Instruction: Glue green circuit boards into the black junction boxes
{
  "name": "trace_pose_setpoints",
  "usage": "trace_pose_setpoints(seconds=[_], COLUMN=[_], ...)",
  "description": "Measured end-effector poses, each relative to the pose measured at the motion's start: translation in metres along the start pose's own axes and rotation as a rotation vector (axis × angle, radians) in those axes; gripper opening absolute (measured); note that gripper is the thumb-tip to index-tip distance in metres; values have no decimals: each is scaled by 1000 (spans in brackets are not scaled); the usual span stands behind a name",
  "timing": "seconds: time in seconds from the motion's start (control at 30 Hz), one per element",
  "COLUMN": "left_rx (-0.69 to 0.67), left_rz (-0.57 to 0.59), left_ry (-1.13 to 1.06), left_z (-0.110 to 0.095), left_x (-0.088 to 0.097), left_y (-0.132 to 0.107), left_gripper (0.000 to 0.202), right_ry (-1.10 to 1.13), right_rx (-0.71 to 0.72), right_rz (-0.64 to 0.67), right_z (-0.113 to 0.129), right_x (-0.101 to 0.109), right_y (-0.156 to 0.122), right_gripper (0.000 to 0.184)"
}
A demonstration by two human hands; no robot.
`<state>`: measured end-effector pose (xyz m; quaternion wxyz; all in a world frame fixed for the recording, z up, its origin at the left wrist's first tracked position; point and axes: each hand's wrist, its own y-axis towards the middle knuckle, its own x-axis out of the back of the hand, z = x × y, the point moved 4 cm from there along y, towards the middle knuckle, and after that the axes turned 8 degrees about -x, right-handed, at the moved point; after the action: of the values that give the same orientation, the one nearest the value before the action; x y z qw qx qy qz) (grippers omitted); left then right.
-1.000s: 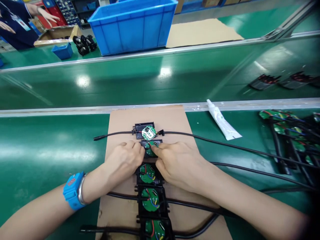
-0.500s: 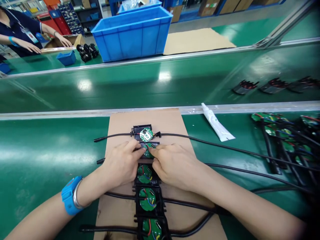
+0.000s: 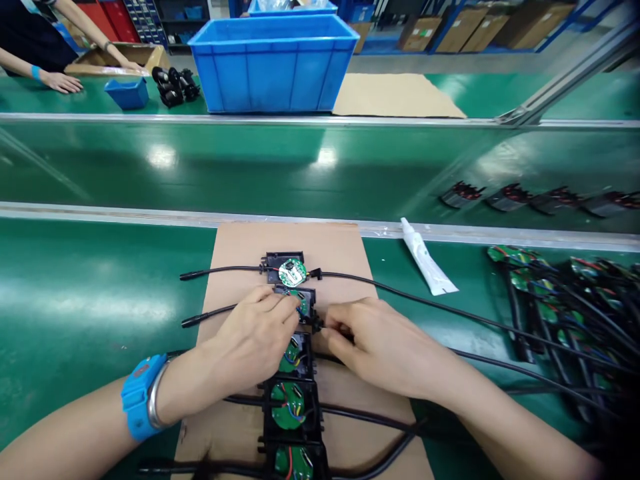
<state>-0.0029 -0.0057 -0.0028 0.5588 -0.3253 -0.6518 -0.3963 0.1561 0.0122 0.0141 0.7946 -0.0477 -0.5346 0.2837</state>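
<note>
A column of black plastic housings with round green circuit boards and black cables lies in front of me. My left hand (image 3: 255, 330) is closed over the second housing (image 3: 311, 301) from the top, its fingertips at the circuit board (image 3: 302, 304), which they partly cover. At that housing's right side, my right hand (image 3: 380, 340) pinches the black cable by its strain relief (image 3: 318, 325). Just beyond sits the topmost housing (image 3: 280, 260), its board (image 3: 293, 273) showing a white patch. Nearer housings hold boards (image 3: 288, 405) with red, blue and yellow wires.
The housings rest on a cardboard sheet (image 3: 320, 237) on the green bench. A white tube (image 3: 427, 260) lies to the right, near a pile of wired boards (image 3: 555, 300). Beyond the rail are a blue bin (image 3: 273, 73), several motor parts (image 3: 510, 198) and another person's hand (image 3: 63, 82).
My right hand has moved from the second board to the cable at the housing's right side. My left hand has shifted slightly, still at that housing. The view has tilted a little.
</note>
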Motion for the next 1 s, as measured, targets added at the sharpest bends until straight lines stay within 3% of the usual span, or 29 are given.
trace_pose_setpoints(seconds=[0.13,0.27,0.43,0.57,0.77,0.93,1.0], left_rx=[33,34,56,68,57,40,59], left_rz=[10,-11,3,20,8,-8,-24], left_ry=[20,6,-31,-40,56,42,14], left_z=[-2,-1,0,-2,-7,-7,-5], left_x=[-6,-8,-6,0,-4,-6,-2], left_y=[-2,-3,-2,3,3,1,3], left_gripper=[22,22,25,45,42,48,45], right_ry=[123,88,-183,-328,-338,36,100], right_rx=[155,302,255,289,315,194,200], right_rz=[-70,-394,-600,-695,-669,-295,-248], right_z=[1,-3,-11,-3,-3,-18,-19], right_x=[0,-4,-16,-21,-21,-10,-9], right_y=[0,3,7,2,1,10,12], right_gripper=[18,17,23,24,28,11,12])
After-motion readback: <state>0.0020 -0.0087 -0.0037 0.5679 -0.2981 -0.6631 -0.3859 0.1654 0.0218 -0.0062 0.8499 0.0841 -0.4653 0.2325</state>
